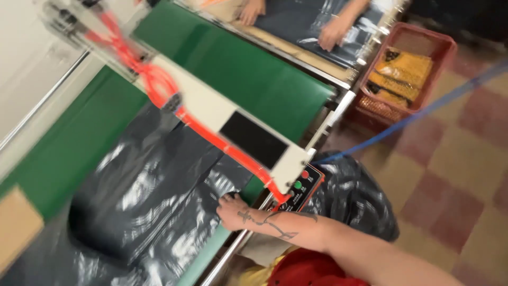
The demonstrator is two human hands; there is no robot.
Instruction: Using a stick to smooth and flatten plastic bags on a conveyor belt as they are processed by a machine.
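The right hand point(232, 209) rests on a sheet of dark grey plastic film point(159, 206) at the near edge of the desk point(69, 143), its fingers curled down into the glossy folds; the grip looks closed on the film, though blur hides the fingertips; the forearm comes in from the lower right corner of the view. The left hand is out of sight.

The film lies crumpled over the green surface of the desk, from the hand toward the lower left, with a deep fold near the bottom; more of it, bunched into a bag point(354, 198), hangs off the desk's near edge just right of the hand.

A white arm point(211, 111) of a machine slants across the desk above the film, with a black panel on it and orange hoses point(159, 85) along its side; at its near end, touching the edge beside the wrist, sits a control box point(301, 185) with a red and a green button.

At the far edge another person's two hands point(296, 21) press on a second dark sheet; beyond the desk's right corner a red crate point(444, 53) on the chequered floor holds yellow packs point(402, 71); a blue hose point(423, 111) runs across the floor.
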